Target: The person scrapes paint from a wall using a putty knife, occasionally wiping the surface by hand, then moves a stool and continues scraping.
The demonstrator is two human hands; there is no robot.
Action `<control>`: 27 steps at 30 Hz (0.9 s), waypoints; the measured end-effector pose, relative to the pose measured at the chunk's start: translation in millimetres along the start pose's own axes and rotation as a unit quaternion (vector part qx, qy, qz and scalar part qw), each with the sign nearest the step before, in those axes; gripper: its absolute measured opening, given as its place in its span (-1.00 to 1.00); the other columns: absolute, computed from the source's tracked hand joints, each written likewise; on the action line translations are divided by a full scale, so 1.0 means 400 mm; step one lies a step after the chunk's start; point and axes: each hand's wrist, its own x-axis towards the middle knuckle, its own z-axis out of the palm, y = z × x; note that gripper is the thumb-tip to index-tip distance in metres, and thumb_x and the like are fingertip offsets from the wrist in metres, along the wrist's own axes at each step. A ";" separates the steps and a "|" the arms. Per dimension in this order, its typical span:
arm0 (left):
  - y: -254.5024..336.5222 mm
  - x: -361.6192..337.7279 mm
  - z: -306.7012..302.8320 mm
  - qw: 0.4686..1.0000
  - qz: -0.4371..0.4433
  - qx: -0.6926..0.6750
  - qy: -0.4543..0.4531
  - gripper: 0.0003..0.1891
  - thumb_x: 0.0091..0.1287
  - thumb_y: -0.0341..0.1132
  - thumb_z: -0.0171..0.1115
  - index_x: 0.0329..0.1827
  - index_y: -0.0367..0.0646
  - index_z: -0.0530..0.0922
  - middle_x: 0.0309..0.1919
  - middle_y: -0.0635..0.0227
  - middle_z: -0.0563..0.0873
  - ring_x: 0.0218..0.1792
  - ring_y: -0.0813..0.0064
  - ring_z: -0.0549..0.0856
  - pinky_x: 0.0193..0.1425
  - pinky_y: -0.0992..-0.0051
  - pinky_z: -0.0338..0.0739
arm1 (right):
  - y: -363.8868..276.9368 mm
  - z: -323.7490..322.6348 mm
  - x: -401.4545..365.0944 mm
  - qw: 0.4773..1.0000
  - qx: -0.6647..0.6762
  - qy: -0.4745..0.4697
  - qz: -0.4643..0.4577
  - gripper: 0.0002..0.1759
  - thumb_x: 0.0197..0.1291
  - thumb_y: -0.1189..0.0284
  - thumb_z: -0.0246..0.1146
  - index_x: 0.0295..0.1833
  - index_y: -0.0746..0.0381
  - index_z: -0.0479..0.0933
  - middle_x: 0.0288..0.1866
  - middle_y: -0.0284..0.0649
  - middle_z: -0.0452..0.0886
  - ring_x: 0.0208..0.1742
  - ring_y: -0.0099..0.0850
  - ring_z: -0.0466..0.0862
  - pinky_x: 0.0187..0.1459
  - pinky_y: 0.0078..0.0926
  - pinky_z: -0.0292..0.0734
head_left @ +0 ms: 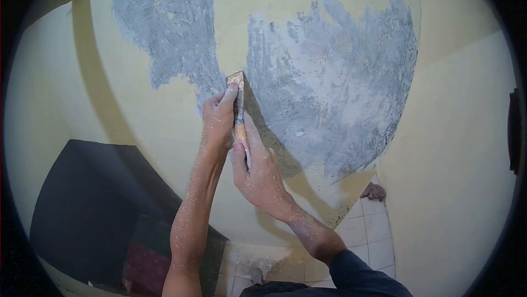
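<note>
A paint scraper [240, 127] with a wooden handle and a flat metal blade stands nearly upright against the pale yellow wall [231, 22]. My right hand [261, 179] is closed around the handle, with the index finger stretched along it. Higher up, my left hand [217, 117] grips the blade, its thumb pressed on the metal near the top edge. That edge meets a strip of yellow paint between two bared grey patches, a left one [175, 28] and a larger right one [335, 88]. Pale flakes speckle both forearms.
A large dark panel [93, 187] leans at the lower left, with a dark red surface [145, 264] below it. A reddish-brown crumpled rag [374, 191] lies on the white floor tiles [351, 231]. Part of a shoe [256, 276] shows at the bottom.
</note>
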 end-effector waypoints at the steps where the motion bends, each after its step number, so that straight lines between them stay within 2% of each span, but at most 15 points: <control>1: -0.017 -0.003 -0.004 1.000 0.001 0.022 0.013 -0.59 0.49 -0.10 0.23 -0.41 -0.28 0.68 -0.56 0.52 0.58 -0.55 0.71 0.45 -0.47 0.55 0.31 | 0.029 0.010 -0.010 0.999 -0.001 0.021 -0.038 -0.36 0.42 0.48 0.05 0.52 0.52 0.09 -0.21 0.37 0.60 -0.19 0.23 0.68 -0.18 0.03 0.55; 2: -0.045 -0.003 -0.005 0.999 0.005 0.045 0.024 -0.59 0.49 -0.10 0.22 -0.40 -0.28 0.68 -0.56 0.51 0.58 -0.55 0.71 0.45 -0.48 0.55 0.31 | 0.045 0.016 -0.013 0.996 -0.002 0.044 -0.079 -0.34 0.41 0.49 0.07 0.52 0.52 0.06 -0.33 0.36 0.61 -0.31 0.25 0.67 -0.28 0.08 0.54; 7: 0.029 0.000 0.031 0.999 0.029 0.022 0.020 -0.58 0.50 -0.09 0.23 -0.41 -0.28 0.67 -0.55 0.52 0.59 -0.55 0.72 0.44 -0.47 0.54 0.31 | 0.021 -0.014 0.023 0.997 -0.007 0.024 -0.069 -0.33 0.40 0.49 0.07 0.53 0.51 0.06 -0.34 0.35 0.60 -0.32 0.26 0.68 -0.30 0.09 0.54; 8: 0.047 -0.014 0.033 0.999 0.009 0.040 0.028 -0.58 0.50 -0.09 0.23 -0.42 -0.29 0.67 -0.53 0.51 0.60 -0.53 0.71 0.47 -0.45 0.53 0.32 | 0.009 -0.016 0.029 0.998 -0.012 0.013 -0.061 -0.33 0.40 0.49 0.07 0.53 0.51 0.06 -0.34 0.35 0.60 -0.32 0.26 0.67 -0.30 0.09 0.53; 11: -0.053 -0.036 0.030 0.994 0.043 0.079 0.067 -0.56 0.50 -0.08 0.21 -0.43 -0.28 0.66 -0.54 0.50 0.60 -0.51 0.69 0.48 -0.44 0.53 0.34 | 0.056 -0.011 -0.019 0.995 0.006 0.034 -0.093 -0.32 0.40 0.47 0.08 0.52 0.51 0.06 -0.35 0.36 0.60 -0.33 0.27 0.66 -0.30 0.13 0.52; 12: -0.060 -0.040 0.037 0.996 -0.012 0.061 0.064 -0.53 0.50 -0.05 0.21 -0.45 -0.28 0.65 -0.54 0.50 0.59 -0.51 0.68 0.46 -0.43 0.52 0.33 | 0.066 -0.014 -0.018 0.995 0.006 0.035 -0.096 -0.32 0.40 0.46 0.08 0.52 0.51 0.06 -0.35 0.37 0.60 -0.34 0.27 0.66 -0.30 0.14 0.52; 15: -0.024 -0.007 0.036 0.996 0.042 0.053 0.064 -0.54 0.49 -0.05 0.22 -0.43 -0.31 0.68 -0.55 0.49 0.59 -0.51 0.68 0.46 -0.42 0.53 0.33 | 0.054 -0.029 0.001 0.999 -0.001 0.008 -0.045 -0.32 0.39 0.46 0.08 0.52 0.52 0.06 -0.35 0.38 0.60 -0.34 0.27 0.66 -0.29 0.15 0.53; 16: 0.026 -0.027 0.046 0.998 0.007 0.031 0.049 -0.54 0.49 -0.06 0.22 -0.41 -0.33 0.68 -0.54 0.49 0.60 -0.48 0.67 0.47 -0.39 0.51 0.35 | 0.027 -0.033 0.014 0.999 0.003 0.000 -0.036 -0.32 0.39 0.46 0.08 0.51 0.53 0.07 -0.35 0.38 0.59 -0.34 0.27 0.66 -0.29 0.15 0.53; 19: -0.046 -0.018 0.022 0.993 0.055 0.079 0.073 -0.53 0.49 -0.05 0.22 -0.40 -0.34 0.68 -0.52 0.49 0.60 -0.45 0.65 0.48 -0.37 0.49 0.36 | 0.034 -0.022 -0.004 0.999 0.007 0.011 -0.041 -0.34 0.39 0.44 0.08 0.50 0.50 0.11 -0.35 0.38 0.59 -0.34 0.29 0.65 -0.27 0.16 0.53; 23: -0.032 0.012 0.013 0.995 0.035 0.058 0.067 -0.53 0.47 -0.04 0.23 -0.39 -0.36 0.67 -0.50 0.48 0.60 -0.43 0.65 0.48 -0.35 0.50 0.37 | 0.010 -0.017 0.026 1.000 0.012 0.001 -0.021 -0.34 0.39 0.46 0.07 0.52 0.45 0.10 -0.29 0.38 0.61 -0.28 0.32 0.65 -0.23 0.16 0.54; 24: 0.027 0.006 0.014 0.995 0.017 0.083 0.054 -0.54 0.47 -0.06 0.23 -0.37 -0.37 0.68 -0.49 0.47 0.61 -0.43 0.64 0.48 -0.34 0.50 0.39 | -0.007 -0.023 0.039 1.000 0.007 -0.012 -0.008 -0.34 0.39 0.47 0.07 0.53 0.45 0.10 -0.26 0.38 0.61 -0.26 0.32 0.65 -0.22 0.15 0.55; 27: 0.014 -0.007 0.002 0.991 0.075 0.106 0.044 -0.56 0.46 -0.09 0.24 -0.38 -0.36 0.69 -0.48 0.50 0.61 -0.43 0.66 0.48 -0.36 0.51 0.38 | 0.018 0.001 0.023 0.995 0.004 0.031 -0.095 -0.34 0.40 0.47 0.06 0.53 0.47 0.08 -0.19 0.41 0.60 -0.18 0.32 0.66 -0.17 0.13 0.55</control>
